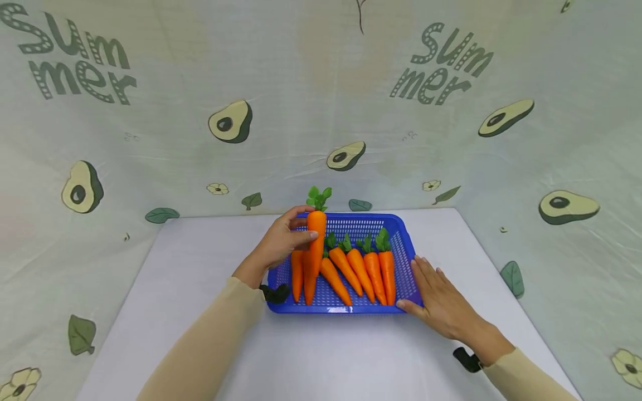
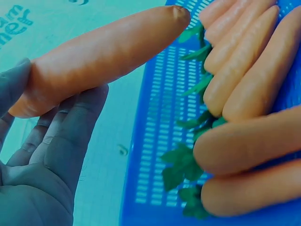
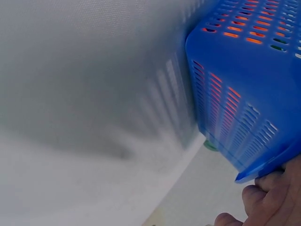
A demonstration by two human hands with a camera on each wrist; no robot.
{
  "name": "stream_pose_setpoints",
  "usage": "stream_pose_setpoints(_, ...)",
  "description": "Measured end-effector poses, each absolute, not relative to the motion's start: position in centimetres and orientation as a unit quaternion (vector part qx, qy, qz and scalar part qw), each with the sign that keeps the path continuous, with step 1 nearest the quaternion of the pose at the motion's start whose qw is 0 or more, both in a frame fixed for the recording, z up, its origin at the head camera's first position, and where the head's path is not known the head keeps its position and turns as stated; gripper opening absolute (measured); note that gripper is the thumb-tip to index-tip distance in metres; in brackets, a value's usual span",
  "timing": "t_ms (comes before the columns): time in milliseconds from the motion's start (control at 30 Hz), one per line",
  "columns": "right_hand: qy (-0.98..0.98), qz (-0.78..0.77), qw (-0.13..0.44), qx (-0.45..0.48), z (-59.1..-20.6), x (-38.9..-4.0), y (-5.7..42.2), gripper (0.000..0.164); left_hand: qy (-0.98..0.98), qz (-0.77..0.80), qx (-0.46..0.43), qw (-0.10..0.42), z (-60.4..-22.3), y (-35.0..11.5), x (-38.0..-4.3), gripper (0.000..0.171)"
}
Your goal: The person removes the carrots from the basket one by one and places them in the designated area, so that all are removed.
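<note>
My left hand (image 1: 281,239) pinches an orange carrot (image 1: 316,225) with a green leafy top, thumb on one side and fingers on the other. It holds the carrot upright over the left part of a blue plastic basket (image 1: 301,308). In the left wrist view the carrot (image 2: 108,54) lies between thumb and fingers, its tip pointing away. Several more carrots (image 1: 373,273) lie in a row inside the basket, leafy ends toward the back. At the basket's right front corner, my right hand (image 1: 443,303) touches the rim with straight fingers and spread thumb.
The basket stands on a white table (image 1: 210,267) near its back edge. Behind and beside the table hangs a pale cloth (image 1: 281,55) printed with avocados, leaves and lettering. A black strap piece (image 1: 467,360) sits at the right wrist.
</note>
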State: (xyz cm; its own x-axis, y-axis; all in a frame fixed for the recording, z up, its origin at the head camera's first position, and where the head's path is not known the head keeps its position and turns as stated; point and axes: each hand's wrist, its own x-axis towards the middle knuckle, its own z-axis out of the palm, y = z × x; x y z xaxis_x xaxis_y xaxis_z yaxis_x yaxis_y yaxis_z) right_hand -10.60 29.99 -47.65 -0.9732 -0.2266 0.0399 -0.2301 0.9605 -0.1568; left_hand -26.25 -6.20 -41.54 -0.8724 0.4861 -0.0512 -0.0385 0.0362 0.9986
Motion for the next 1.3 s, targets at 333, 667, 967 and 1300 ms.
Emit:
stream_pose_setpoints(333, -0.99, 0.072, 0.014, 0.118, -47.5, -10.3, 29.9, 0.098, 0.712, 0.672, 0.144, 0.139, -40.7, -11.3, -25.7, 0.056)
stream_pose_setpoints(667, -0.989, 0.073, 0.017, 0.127, -47.3, -9.9, 29.9, 0.096, 0.74, 0.662, 0.078, 0.095, -40.9, -18.5, -24.9, 0.064)
stream_pose_setpoints(967, -0.988, 0.071, 0.013, 0.134, -47.1, -10.9, 30.0, 0.096, 0.762, 0.646, 0.026, 0.052, -41.8, -23.9, -23.6, 0.069)
stream_pose_setpoints(1300, -0.991, 0.034, 0.01, 0.132, -46.7, -10.5, 30.0, 0.096, 0.768, 0.637, -0.011, 0.06, -43.3, -25.6, -22.3, 0.074)
